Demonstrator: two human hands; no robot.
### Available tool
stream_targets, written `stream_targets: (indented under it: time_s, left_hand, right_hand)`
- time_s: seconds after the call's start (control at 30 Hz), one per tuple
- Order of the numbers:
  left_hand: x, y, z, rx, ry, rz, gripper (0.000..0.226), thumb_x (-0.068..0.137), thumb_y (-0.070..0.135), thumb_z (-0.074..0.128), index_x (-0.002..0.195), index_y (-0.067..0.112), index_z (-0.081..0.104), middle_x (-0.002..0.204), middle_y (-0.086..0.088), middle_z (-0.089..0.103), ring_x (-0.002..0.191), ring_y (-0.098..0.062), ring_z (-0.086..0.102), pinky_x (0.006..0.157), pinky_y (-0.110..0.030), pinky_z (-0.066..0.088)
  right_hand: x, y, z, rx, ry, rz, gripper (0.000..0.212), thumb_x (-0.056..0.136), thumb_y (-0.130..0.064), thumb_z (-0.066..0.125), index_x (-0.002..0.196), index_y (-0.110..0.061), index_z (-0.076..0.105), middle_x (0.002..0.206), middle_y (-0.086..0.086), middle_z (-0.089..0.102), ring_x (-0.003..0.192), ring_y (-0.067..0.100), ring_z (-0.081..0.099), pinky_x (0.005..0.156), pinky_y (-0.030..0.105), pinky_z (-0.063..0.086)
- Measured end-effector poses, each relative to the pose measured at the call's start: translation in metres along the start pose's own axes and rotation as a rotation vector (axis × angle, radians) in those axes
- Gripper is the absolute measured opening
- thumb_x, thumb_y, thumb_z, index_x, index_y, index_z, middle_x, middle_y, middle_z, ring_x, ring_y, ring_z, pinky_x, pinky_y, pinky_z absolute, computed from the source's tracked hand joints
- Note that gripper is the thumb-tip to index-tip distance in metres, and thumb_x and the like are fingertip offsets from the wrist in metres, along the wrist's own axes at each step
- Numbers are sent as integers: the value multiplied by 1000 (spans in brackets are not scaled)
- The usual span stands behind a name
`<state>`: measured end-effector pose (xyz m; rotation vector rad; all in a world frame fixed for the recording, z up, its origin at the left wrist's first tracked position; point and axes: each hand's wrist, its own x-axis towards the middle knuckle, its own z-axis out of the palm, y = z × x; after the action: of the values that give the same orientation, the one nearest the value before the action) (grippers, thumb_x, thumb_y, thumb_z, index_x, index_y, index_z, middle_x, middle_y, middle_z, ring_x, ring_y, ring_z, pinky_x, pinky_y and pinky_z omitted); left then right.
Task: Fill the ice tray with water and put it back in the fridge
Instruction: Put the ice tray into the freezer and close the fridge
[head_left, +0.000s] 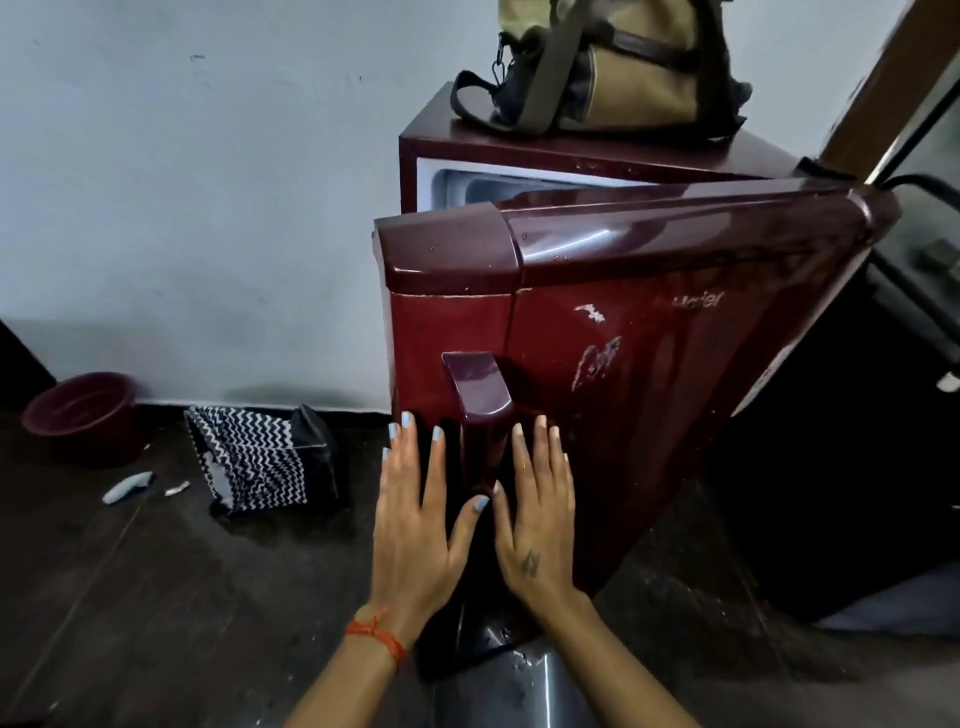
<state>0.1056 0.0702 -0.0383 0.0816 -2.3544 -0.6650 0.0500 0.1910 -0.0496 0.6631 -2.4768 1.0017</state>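
Two flat hands on the maroon fridge door (649, 332), ajar over the fridge (519, 150): left hand (415, 519) and right hand (535, 519) either side of the handle (480, 389), fingers spread, pinching nothing. Ice tray unseen. Backpack (613, 62) on top; bowl (83, 410) on floor.

Maroon fridge door (623, 332) stands half-open and blocks my view inside; I see only a sliver of the pale inner compartment (498, 188). Ice tray nowhere that I can make out. Olive canvas backpack (608, 62) atop the fridge is cut off by the top edge. Small pale object on the dark floor (127, 487): too blurred to identify. Both forearms run off the bottom edge.
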Motion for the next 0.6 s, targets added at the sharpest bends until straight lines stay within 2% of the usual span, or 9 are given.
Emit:
stream_targets:
  time_s: [0.13,0.27,0.6]
  left_hand:
    - [32,-29,6,-31,-21,67,71,96,50,36,152,27,-2,161,-4,-7,147,-31,5,113,-52,26]
    - [63,-55,12,-106,-51,75,71,96,52,33,151,29,-4,161,2,-6,148,-27,7,115,-45,25]
    - [132,-106,37,-190,-106,49,73,95,45,36,148,36,-12,160,0,2,147,-21,11,111,-44,35]
  right_hand:
    - [27,-5,26,-56,11,38,55,100,-46,22,150,-25,11,160,-7,-2,148,17,0,119,37,4]
    - [54,-8,47,-128,23,84,56,100,-46,21,150,-22,13,159,-2,4,148,16,0,118,37,6]
    - [116,-5,82,-219,5,150,57,100,-42,27,148,-26,1,158,-7,-3,146,9,-10,116,39,4]
